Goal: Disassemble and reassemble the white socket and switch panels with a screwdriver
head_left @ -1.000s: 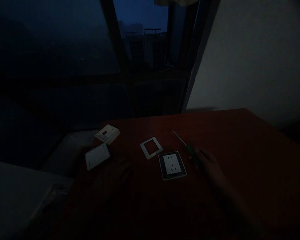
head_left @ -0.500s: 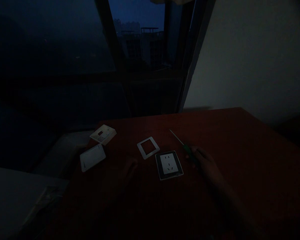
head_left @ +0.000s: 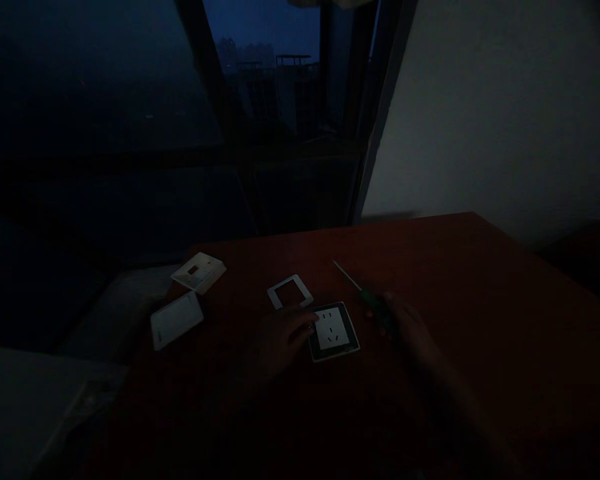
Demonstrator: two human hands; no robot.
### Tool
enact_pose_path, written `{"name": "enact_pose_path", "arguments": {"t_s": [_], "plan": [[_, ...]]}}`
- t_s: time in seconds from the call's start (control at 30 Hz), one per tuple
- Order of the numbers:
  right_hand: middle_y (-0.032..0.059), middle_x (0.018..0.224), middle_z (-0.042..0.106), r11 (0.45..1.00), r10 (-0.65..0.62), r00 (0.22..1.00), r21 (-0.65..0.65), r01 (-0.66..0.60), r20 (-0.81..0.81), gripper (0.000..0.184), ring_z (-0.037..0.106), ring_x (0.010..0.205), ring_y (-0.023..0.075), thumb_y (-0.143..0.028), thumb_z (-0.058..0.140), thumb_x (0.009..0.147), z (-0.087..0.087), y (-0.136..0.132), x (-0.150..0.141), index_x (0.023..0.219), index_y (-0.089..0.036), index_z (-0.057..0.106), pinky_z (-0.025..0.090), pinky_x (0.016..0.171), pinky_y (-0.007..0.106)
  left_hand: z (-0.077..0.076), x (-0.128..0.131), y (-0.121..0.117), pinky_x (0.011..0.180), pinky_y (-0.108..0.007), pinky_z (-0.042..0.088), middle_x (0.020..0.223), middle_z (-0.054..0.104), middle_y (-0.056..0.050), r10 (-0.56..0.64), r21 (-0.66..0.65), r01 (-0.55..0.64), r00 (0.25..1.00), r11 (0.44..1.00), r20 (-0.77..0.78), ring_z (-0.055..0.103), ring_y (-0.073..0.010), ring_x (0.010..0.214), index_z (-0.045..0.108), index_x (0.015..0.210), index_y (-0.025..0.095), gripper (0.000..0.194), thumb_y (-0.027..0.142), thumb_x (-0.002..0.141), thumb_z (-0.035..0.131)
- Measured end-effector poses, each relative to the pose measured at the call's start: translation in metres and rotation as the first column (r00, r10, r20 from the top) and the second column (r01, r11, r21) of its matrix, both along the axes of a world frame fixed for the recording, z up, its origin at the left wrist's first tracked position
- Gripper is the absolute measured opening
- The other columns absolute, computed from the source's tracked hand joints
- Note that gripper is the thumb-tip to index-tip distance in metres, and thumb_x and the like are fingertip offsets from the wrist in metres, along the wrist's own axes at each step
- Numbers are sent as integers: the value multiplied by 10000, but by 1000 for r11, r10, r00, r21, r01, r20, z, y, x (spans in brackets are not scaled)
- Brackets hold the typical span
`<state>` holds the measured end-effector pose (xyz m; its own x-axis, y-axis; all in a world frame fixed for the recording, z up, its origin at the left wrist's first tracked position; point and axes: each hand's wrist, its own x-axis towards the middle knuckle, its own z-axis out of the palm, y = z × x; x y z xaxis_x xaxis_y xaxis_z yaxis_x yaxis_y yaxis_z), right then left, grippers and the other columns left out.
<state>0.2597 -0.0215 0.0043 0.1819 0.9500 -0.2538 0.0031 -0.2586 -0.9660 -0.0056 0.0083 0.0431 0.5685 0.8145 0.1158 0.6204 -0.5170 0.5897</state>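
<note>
The socket panel point(head_left: 331, 330) lies face up on the red-brown table point(head_left: 420, 257), its white centre and slots readable inside a dark border; its upper left part is covered by fingers. The left hand point(head_left: 283, 339) comes in from the left of the panel, its fingers reaching over that edge; in the dimness I cannot tell whether they pinch, press or merely hover, and the forearm fades into shadow. To the right of the panel, the right hand point(head_left: 405, 323) is closed around the green handle of a screwdriver point(head_left: 373, 303), hiding the handle's rear end; the shaft points up and left, beyond the panel. Just past the panel's upper left is a square frame point(head_left: 304, 289), its near edge partly behind the left hand. Well left of the panel lie a pale plate point(head_left: 177, 320), its markings too faint to read, and behind it a shallow box point(head_left: 209, 275) with a rectangular opening.
</note>
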Motion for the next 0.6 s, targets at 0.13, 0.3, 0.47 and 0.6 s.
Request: {"name": "enact_pose_path", "arguments": {"t_s": [0.13, 0.3, 0.47, 0.6], "plan": [[62, 841, 707, 1000, 6, 1000, -1, -6, 8, 519, 540, 552, 136, -640, 447, 853, -1, -1, 0, 1006, -187, 649, 410, 496, 252, 3, 2, -2, 835, -302, 500, 1011, 682, -5, 30, -33, -31, 999, 999, -20, 638, -168, 928, 628, 1010, 238, 170, 160, 881, 548], [54, 836, 701, 1000, 16, 1000, -16, -16, 7, 505, 542, 563, 141, -627, 434, 867, 3, -2, -2, 1009, -191, 646, 415, 508, 253, 6, 5, -2, 828, -308, 495, 999, 697, 2, 35, -34, -38, 996, 999, -79, 649, -175, 927, 635, 961, 244, 121, 198, 891, 548], [32, 746, 677, 999, 24, 999, -24, -23, 26, 510, 529, 540, 143, -631, 432, 862, 11, -2, -5, 1003, -193, 651, 403, 494, 251, 2, 5, 1, 833, -302, 491, 987, 702, 7, 5, 2, -4, 995, 1000, -95, 649, -169, 921, 651, 930, 248, 118, 183, 883, 565], [22, 678, 649, 999, 14, 998, -32, -12, 65, 497, 537, 549, 147, -625, 436, 863, 15, -2, -6, 925, -188, 663, 408, 506, 250, -2, 3, 3, 836, -292, 498, 1009, 694, 0, -31, 26, 33, 996, 999, -81, 648, -160, 922, 661, 945, 248, 133, 194, 905, 545]]}}
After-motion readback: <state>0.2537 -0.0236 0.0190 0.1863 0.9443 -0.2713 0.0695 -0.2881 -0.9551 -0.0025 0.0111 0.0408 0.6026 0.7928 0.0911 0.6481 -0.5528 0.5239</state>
